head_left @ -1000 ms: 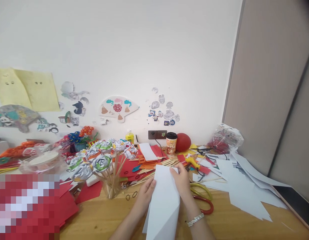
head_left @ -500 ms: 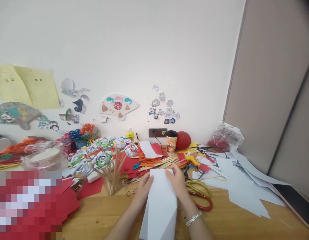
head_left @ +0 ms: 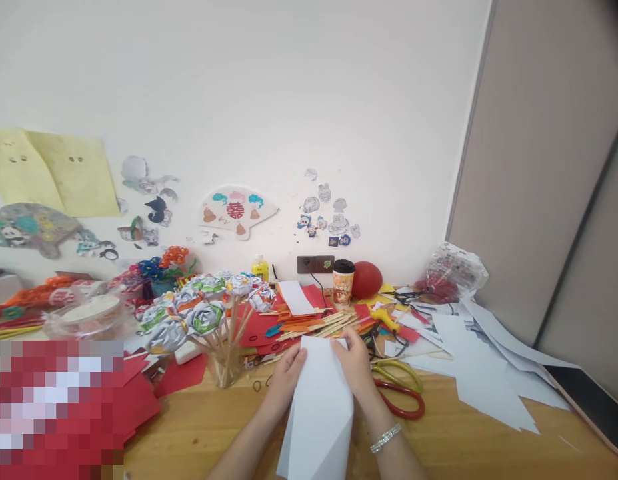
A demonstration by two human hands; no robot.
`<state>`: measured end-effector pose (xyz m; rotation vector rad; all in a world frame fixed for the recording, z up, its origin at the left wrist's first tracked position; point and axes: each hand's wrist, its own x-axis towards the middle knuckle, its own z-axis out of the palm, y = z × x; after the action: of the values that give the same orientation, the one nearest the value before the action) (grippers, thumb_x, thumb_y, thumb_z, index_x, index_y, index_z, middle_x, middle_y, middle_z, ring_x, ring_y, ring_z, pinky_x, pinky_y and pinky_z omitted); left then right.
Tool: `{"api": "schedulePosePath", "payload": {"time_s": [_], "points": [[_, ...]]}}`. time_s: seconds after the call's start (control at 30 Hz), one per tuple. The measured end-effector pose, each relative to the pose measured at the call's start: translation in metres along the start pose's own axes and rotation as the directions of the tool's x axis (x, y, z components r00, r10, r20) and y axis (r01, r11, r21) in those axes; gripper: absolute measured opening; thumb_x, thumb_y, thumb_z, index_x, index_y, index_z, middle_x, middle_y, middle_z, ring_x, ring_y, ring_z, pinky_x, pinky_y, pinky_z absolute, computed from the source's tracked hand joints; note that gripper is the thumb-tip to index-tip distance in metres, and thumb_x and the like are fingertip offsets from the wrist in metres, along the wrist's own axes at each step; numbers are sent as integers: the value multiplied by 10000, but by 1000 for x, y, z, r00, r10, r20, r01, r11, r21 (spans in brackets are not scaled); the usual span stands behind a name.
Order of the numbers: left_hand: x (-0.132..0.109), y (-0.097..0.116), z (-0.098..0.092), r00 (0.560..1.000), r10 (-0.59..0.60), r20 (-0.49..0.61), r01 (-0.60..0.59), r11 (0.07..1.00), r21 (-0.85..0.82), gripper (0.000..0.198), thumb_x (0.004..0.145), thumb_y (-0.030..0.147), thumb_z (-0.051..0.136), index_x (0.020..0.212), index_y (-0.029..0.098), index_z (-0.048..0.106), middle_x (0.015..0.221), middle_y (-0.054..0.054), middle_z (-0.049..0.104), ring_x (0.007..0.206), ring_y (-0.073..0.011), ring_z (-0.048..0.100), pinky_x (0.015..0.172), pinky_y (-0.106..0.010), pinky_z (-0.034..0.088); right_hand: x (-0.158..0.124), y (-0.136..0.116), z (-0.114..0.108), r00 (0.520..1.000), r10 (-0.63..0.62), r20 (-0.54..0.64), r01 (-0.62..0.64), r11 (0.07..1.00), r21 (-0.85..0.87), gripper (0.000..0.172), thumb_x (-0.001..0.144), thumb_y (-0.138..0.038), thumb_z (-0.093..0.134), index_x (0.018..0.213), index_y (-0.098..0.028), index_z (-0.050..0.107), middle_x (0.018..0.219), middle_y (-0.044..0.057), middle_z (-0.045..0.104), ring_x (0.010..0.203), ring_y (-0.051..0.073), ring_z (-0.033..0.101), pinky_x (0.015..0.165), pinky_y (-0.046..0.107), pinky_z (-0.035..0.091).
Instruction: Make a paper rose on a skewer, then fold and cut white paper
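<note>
A folded white paper (head_left: 321, 407) stretches from the bottom edge up to the middle of the wooden table. My left hand (head_left: 289, 375) grips its upper left edge, thumb on top and fingers curled. On the upper right edge, my right hand (head_left: 353, 363) pinches the paper between thumb and fingers; a silver bracelet circles that wrist. The paper has loose layers at its lower left and a slanted fold at its lower right. Scissors with red handles (head_left: 409, 415) lie just right of my right hand, beside yellow-green handles (head_left: 406, 373).
Wooden sticks (head_left: 329, 325) and red and orange paper lie beyond my hands. A lidded cup (head_left: 343, 283) and red balloon (head_left: 367, 280) stand near the wall. Left are paper flowers (head_left: 206, 319) in a clear cup (head_left: 223, 367); right, white sheets (head_left: 489, 380) and a dark tablet (head_left: 591, 407).
</note>
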<state>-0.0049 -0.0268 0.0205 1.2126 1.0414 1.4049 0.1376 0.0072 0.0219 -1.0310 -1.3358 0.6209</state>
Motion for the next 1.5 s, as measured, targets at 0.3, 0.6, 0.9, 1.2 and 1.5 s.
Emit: {"api": "schedulePosePath", "payload": {"time_s": [0.3, 0.6, 0.9, 1.2, 1.5], "points": [[6, -1, -7, 1000, 9, -26, -11, 998, -57, 318, 638, 447, 637, 734, 151, 570, 637, 12, 591, 582, -125, 522, 539, -213, 385, -9, -12, 5, 998, -40, 54, 44, 996, -72, 153, 666, -208, 499, 569, -203, 381, 516, -70, 364, 514, 109, 343, 501, 210, 269], [9, -7, -9, 993, -106, -47, 99, 987, -127, 415, 533, 512, 693, 641, 134, 561, 474, 19, 565, 406, -88, 459, 422, -199, 333, -13, -12, 10, 997, -68, 36, 73, 987, -140, 147, 669, -215, 498, 572, -198, 389, 515, -71, 380, 512, 105, 340, 497, 211, 261], [5, -2, -7, 994, -100, -44, 91, 982, -167, 403, 555, 488, 691, 720, 135, 591, 525, 7, 594, 458, -110, 511, 458, -212, 367, -13, -6, 11, 997, -75, 35, 80, 978, -193, 159, 697, -254, 507, 593, -198, 400, 535, -59, 403, 530, 117, 380, 515, 219, 279], [4, -2, -10, 996, -47, -80, 32, 985, -171, 374, 590, 495, 666, 683, 142, 583, 569, 20, 555, 484, -87, 465, 476, -197, 342, -15, -5, 13, 998, -59, 6, 59, 975, -213, 182, 716, -278, 488, 594, -204, 375, 544, -61, 367, 538, 122, 367, 526, 225, 279], [1, 5, -8, 997, -26, -66, 15, 986, -164, 364, 584, 462, 684, 734, 142, 600, 606, -1, 586, 525, -108, 492, 493, -203, 361, -15, -3, 13, 999, -27, -34, 24, 995, -95, 169, 686, -280, 517, 599, -198, 398, 548, -62, 365, 534, 119, 356, 518, 224, 280]]}}
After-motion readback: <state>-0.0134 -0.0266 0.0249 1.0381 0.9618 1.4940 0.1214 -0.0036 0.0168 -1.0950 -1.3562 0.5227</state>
